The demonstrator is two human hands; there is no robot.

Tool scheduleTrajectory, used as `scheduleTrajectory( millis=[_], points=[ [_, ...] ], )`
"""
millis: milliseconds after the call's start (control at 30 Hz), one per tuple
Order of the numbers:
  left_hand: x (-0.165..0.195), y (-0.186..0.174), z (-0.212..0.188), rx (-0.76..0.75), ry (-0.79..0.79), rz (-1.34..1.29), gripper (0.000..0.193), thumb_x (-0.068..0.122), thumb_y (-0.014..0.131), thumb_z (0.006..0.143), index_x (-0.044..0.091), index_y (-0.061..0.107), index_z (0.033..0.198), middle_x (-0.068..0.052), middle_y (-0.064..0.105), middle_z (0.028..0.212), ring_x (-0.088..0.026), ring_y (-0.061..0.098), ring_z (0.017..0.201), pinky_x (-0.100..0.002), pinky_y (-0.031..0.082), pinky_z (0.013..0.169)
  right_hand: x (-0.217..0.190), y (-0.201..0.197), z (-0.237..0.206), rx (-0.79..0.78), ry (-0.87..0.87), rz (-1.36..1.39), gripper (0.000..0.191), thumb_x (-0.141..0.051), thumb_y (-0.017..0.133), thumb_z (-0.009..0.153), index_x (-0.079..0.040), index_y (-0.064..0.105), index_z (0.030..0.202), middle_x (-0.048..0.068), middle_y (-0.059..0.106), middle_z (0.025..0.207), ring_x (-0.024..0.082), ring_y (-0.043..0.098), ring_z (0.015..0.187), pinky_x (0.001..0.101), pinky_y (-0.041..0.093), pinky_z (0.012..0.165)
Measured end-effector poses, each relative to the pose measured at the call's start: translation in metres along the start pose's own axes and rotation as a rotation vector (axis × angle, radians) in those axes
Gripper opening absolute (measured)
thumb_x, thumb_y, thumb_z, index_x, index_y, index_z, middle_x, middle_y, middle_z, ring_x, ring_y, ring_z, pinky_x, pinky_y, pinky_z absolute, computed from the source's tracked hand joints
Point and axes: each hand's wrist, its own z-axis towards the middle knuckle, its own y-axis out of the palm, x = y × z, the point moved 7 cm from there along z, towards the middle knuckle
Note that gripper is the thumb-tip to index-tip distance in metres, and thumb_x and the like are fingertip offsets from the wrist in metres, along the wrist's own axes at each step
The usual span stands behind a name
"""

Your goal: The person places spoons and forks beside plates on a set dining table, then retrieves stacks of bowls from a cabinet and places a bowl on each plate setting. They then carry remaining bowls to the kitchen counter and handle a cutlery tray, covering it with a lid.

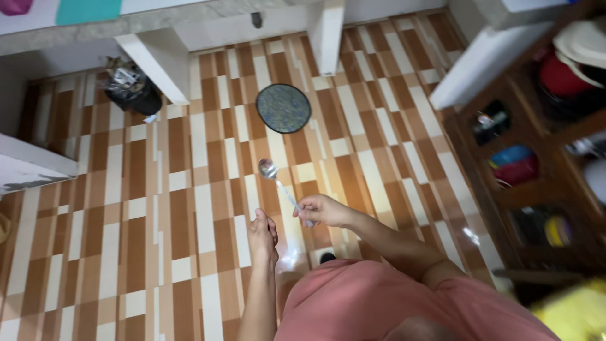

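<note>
We look straight down past our pink shirt (385,303) at a floor (158,208) of brown, tan and white strips. Our right hand (320,209) is closed around the handle end of a metal spoon (279,183), pinching it low so the bowl points out toward eleven o'clock, well clear of our body and raised above the floor. Held this way the bowl stays roughly level and in plain sight. Our left hand (262,235) hangs just beside the right, at about eight o'clock from it, with the fingers drawn together and nothing in them; it does not touch the spoon.

Beyond the spoon's bowl, at twelve o'clock, a round dark mat (283,108) lies flat on the floor between two white bench legs (326,35), probably set there because it is out of the walking path. At ten o'clock a dark bag with crumpled shiny wrapping (129,88) sits tucked against another white support, under the bench. At three o'clock a brown wooden shelf (480,183) keeps coloured bowls and containers in its compartments, a red one uppermost and a blue-and-red one below; the details are blurred.
</note>
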Motion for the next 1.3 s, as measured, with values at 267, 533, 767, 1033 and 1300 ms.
scheduleTrajectory(
  millis=[267, 533, 767, 1033, 1300],
  points=[
    [0.101, -0.075, 0.170, 0.112, 0.079, -0.149, 0.040, 0.040, 0.053, 0.107, 0.014, 0.052, 0.076, 0.006, 0.038, 0.055, -0.006, 0.030, 0.043, -0.025, 0.022, 0.039, -0.047, 0.008, 0.223, -0.144, -0.054, -0.020, 0.021, -0.021, 0.061, 0.105, -0.003, 0.069, 0.113, 0.000, 0.067, 0.082, 0.007, 0.062, 0.075, 0.0241, 0.051, 0.068],
    [0.234, -0.117, 0.362, -0.003, 0.085, -0.014, 0.021, 0.026, 0.059, 0.103, 0.011, 0.064, 0.089, 0.004, 0.053, 0.064, -0.006, 0.041, 0.053, -0.023, 0.034, 0.047, -0.148, -0.007, 0.429, 0.030, -0.103, 0.073, 0.017, -0.016, 0.060, 0.103, -0.002, 0.069, 0.109, 0.002, 0.068, 0.079, 0.008, 0.059, 0.069, 0.0253, 0.050, 0.065],
    [0.321, -0.123, 0.497, -0.065, 0.113, 0.014, 0.011, 0.020, 0.064, 0.100, 0.011, 0.064, 0.094, 0.003, 0.054, 0.068, -0.007, 0.045, 0.057, -0.024, 0.038, 0.051, -0.200, -0.033, 0.569, 0.163, 0.020, -0.010, 0.017, -0.014, 0.060, 0.102, -0.001, 0.070, 0.105, 0.004, 0.066, 0.074, 0.010, 0.059, 0.065, 0.0260, 0.048, 0.060],
    [0.445, -0.168, 0.661, 0.055, 0.179, -0.039, 0.020, 0.025, 0.065, 0.101, 0.007, 0.067, 0.093, 0.004, 0.053, 0.067, -0.006, 0.044, 0.059, -0.024, 0.036, 0.052, -0.253, -0.079, 0.787, 0.117, 0.029, -0.110, 0.019, -0.018, 0.062, 0.102, -0.001, 0.071, 0.104, 0.004, 0.066, 0.074, 0.010, 0.059, 0.065, 0.0266, 0.050, 0.060],
    [0.546, -0.256, 0.776, 0.289, 0.180, -0.204, 0.038, 0.037, 0.060, 0.103, 0.007, 0.069, 0.083, 0.003, 0.055, 0.064, -0.007, 0.047, 0.058, -0.022, 0.037, 0.052, -0.337, -0.068, 0.993, -0.050, 0.050, -0.234, 0.024, -0.025, 0.059, 0.104, -0.003, 0.070, 0.106, 0.003, 0.064, 0.073, 0.009, 0.055, 0.061, 0.0264, 0.047, 0.056]
  ],
)
